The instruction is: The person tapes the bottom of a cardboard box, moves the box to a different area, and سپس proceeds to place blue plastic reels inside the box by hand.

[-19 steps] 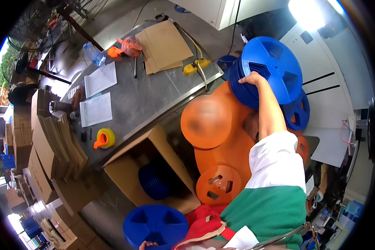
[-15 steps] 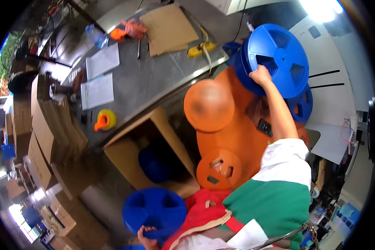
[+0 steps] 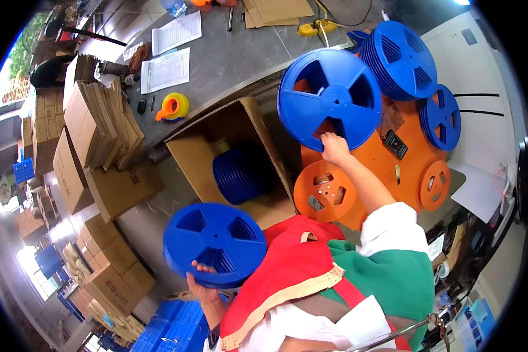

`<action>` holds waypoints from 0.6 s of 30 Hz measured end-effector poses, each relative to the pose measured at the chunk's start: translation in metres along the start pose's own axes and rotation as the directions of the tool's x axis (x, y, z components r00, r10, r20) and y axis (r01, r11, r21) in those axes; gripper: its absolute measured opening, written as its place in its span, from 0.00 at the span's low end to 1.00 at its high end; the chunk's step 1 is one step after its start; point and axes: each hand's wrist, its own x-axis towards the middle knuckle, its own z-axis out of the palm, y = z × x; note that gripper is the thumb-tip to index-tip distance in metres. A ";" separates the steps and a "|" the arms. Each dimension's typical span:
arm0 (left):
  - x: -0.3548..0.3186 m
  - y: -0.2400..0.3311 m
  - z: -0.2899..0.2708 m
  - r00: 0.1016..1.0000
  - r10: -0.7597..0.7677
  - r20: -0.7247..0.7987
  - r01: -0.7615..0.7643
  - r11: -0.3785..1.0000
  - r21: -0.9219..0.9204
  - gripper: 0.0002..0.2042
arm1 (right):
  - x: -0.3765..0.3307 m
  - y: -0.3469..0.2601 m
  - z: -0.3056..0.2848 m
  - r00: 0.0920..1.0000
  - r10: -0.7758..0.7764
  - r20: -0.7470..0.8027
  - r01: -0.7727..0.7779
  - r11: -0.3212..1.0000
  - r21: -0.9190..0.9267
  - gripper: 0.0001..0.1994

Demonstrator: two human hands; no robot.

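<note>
My left hand (image 3: 203,284) grips the lower rim of a stack of blue plastic reels (image 3: 215,237), its fingers hooked through a cutout. My right hand (image 3: 335,148) grasps another blue reel (image 3: 364,97) by its near edge, holding it tilted over an orange work surface (image 3: 364,176). Between the two hands stands an open cardboard box (image 3: 196,138), with several blue reels (image 3: 234,176) inside it. Two orange discs with slots, the nearer disc (image 3: 320,190) and the right-hand disc (image 3: 434,186), sit at the surface's edges.
Farther right stand a stack of blue reels (image 3: 398,61) and more blue reels (image 3: 443,123). A small dark device (image 3: 395,145) lies on the orange surface. On the grey table (image 3: 234,64) are paper sheets (image 3: 165,69) and a yellow-orange tape dispenser (image 3: 173,107). Flattened cartons (image 3: 97,126) lean at left.
My right hand has come left and nearer from the far-right stack with a blue reel. My left hand has risen with its reels beside the box. The view has shifted.
</note>
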 end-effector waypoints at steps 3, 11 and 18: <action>-0.023 0.019 -0.024 0.940 0.113 0.323 -0.065 0.985 -0.157 0.24 | 0.016 -0.010 0.023 0.967 0.067 0.245 -0.043 0.994 -0.100 0.10; -0.018 0.033 -0.010 0.795 0.132 0.592 0.054 0.957 -0.286 0.25 | -0.020 -0.037 0.010 0.962 0.256 0.097 -0.254 0.967 -0.036 0.18; 0.026 0.059 -0.012 0.883 -0.105 0.457 0.149 0.987 -0.061 0.16 | -0.076 -0.137 -0.081 0.583 0.301 -0.755 0.180 0.858 0.481 0.15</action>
